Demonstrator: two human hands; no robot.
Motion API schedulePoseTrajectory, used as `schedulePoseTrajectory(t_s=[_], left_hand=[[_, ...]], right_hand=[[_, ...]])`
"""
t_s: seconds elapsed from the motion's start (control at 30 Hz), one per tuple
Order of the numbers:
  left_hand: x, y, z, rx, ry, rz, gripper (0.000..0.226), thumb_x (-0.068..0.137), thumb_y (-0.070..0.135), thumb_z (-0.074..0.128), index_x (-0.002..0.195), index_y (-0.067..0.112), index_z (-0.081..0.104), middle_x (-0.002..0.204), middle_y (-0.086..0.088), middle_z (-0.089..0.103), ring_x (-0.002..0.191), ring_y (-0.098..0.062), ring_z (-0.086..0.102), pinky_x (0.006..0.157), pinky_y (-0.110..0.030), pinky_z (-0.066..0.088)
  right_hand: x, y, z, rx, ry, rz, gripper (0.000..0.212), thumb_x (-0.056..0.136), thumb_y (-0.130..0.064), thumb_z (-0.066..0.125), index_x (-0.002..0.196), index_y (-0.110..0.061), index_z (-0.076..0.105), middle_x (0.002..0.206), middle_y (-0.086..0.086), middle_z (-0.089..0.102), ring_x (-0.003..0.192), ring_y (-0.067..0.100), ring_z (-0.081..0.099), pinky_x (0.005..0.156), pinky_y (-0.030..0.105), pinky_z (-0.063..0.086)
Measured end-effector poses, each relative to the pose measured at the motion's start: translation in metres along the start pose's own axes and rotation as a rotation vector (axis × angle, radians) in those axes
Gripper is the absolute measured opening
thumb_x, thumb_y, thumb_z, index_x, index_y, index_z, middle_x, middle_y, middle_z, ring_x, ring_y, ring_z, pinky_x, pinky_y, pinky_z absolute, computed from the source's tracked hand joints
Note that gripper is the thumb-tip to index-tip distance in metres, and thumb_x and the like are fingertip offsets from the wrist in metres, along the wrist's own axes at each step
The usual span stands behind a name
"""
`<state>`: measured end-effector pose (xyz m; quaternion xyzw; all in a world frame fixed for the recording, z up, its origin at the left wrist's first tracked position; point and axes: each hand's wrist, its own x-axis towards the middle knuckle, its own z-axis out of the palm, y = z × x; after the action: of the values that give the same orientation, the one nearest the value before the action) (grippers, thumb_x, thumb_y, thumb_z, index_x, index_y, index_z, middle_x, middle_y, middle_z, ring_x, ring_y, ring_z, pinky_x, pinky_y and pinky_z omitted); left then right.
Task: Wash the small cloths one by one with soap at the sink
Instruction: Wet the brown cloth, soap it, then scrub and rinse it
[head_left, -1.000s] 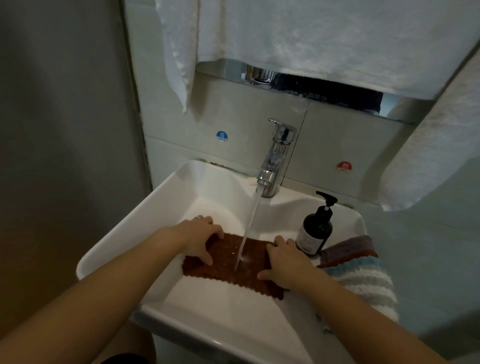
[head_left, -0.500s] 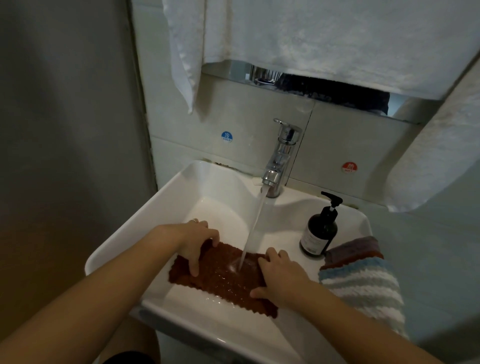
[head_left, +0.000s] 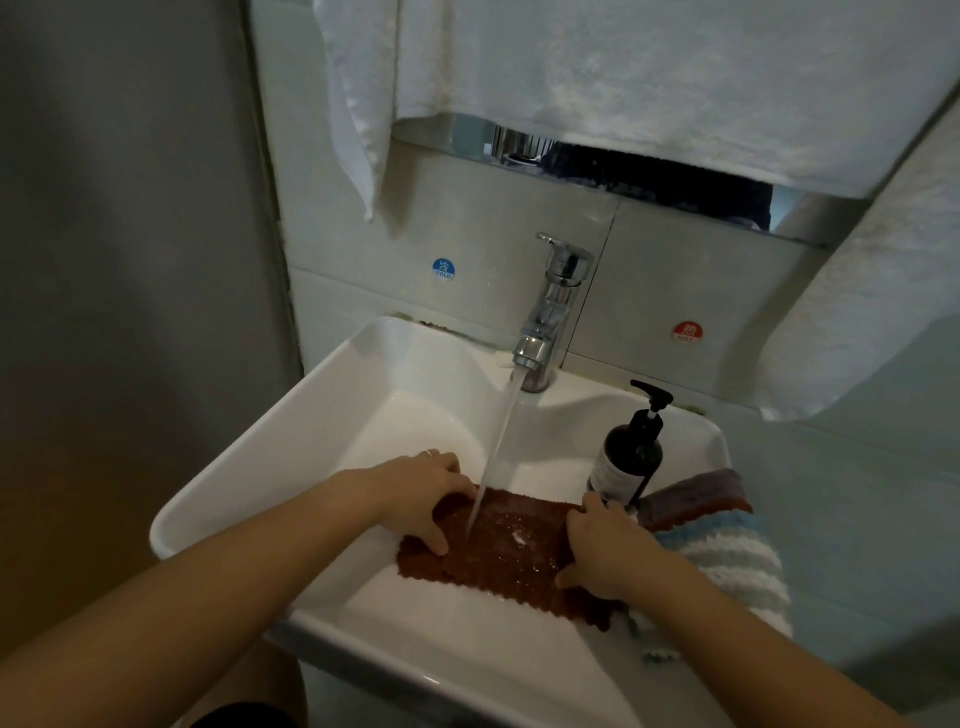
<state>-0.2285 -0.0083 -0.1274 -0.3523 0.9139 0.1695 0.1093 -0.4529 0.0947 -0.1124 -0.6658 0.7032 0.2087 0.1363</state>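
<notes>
Here, a brown cloth (head_left: 511, 553) lies spread out flat in the white sink (head_left: 291, 447), near the front edge, and it looks wet and shiny. A thin stream of water (head_left: 496, 452) runs down from the silver tap (head_left: 553, 306) and lands on the cloth between the two hands. The left hand (head_left: 421, 493) is on the left end of the cloth — its fingers are bent and its thumb lies on top, so it holds that end. A ring shows on one finger. The right hand (head_left: 605, 545) is on the right end, with its fingers curled over the far edge and its thumb down on the near side, so it holds that end too. Just behind the right hand stands a dark soap bottle (head_left: 626, 460) with a black pump, on the back right corner of the sink. Right beside it, more small cloths (head_left: 727, 545) sit in a pile on the sink's right edge — a grey and red one on top of a blue and white striped one. On the wall tiles there is a blue round sticker (head_left: 443, 269) left of the tap and a red round sticker (head_left: 687, 331) right of it. White towels (head_left: 649, 78) hang above, with a strip of mirror (head_left: 649, 182) showing under them.
</notes>
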Motion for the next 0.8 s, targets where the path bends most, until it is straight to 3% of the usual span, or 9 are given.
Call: schedulePoseTrajectory(t_s=[0.33,0.7,0.8], left_hand=[[-0.004,-0.027,-0.011,0.036,0.014,-0.177,0.083,0.078,0.039,0.077,0.148,0.035,0.034,0.141,0.000,0.035,0.127,-0.023,0.036,0.103,-0.040,0.038],[-0.020,-0.026,-0.020,0.049,-0.194,-0.238,0.090,0.062,0.031,0.090,0.134,0.035,0.036,0.132,0.002,0.037,0.120,-0.023,0.035,0.089,-0.038,0.044],[-0.021,-0.018,-0.018,0.057,-0.239,-0.236,0.089,0.061,0.032,0.091,0.131,0.035,0.036,0.131,0.002,0.037,0.120,-0.022,0.034,0.091,-0.040,0.045]], right_hand=[[0.019,-0.027,-0.006,0.061,0.136,-0.039,0.068,0.086,-0.059,0.060,0.131,-0.010,0.046,0.132,0.011,0.037,0.120,0.031,0.038,0.097,0.044,0.044],[0.003,-0.041,0.007,0.002,0.113,-0.135,0.076,0.083,-0.062,0.061,0.139,-0.015,0.039,0.136,0.009,0.036,0.123,0.029,0.036,0.099,0.043,0.042],[-0.003,-0.038,0.010,-0.002,0.107,-0.135,0.076,0.082,-0.062,0.063,0.138,-0.016,0.039,0.135,0.007,0.037,0.122,0.028,0.037,0.099,0.044,0.042]])
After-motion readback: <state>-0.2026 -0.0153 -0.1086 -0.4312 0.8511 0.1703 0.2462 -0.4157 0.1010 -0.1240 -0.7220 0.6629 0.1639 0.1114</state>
